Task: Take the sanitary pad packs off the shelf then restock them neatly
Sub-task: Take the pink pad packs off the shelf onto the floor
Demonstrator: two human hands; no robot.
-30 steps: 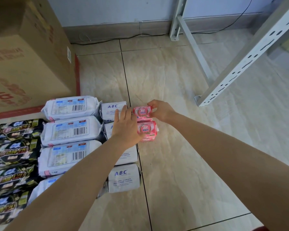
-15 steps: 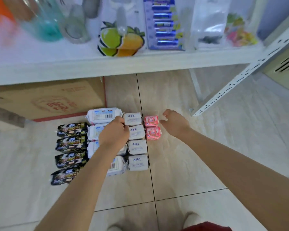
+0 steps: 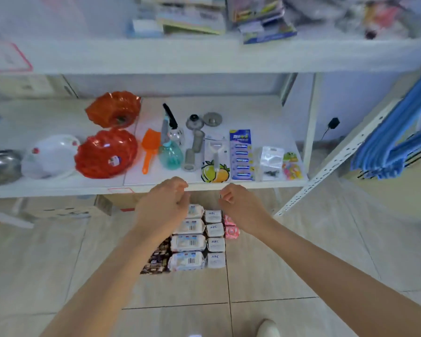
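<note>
Sanitary pad packs lie in rows on the tiled floor under the white shelf (image 3: 229, 184): dark packs (image 3: 157, 260) partly behind my left arm, large white barcode packs (image 3: 188, 243), small white ABC packs (image 3: 215, 244) and two pink packs (image 3: 231, 231). My left hand (image 3: 164, 207) and my right hand (image 3: 240, 206) hover above the rows near the shelf's front edge. Both hold nothing, with fingers loosely curled.
The lower shelf carries orange baskets (image 3: 106, 156), a white plate (image 3: 50, 158), a metal bowl (image 3: 1, 166), a spray bottle (image 3: 170, 154), a battery card (image 3: 240, 154) and small packets. A cardboard box (image 3: 66, 206) stands under the shelf. Blue cloth (image 3: 396, 144) hangs at right.
My head has risen, so the shelves come into view. Both hands left the pink packs and lifted away from the rows; the packs stay on the floor.
</note>
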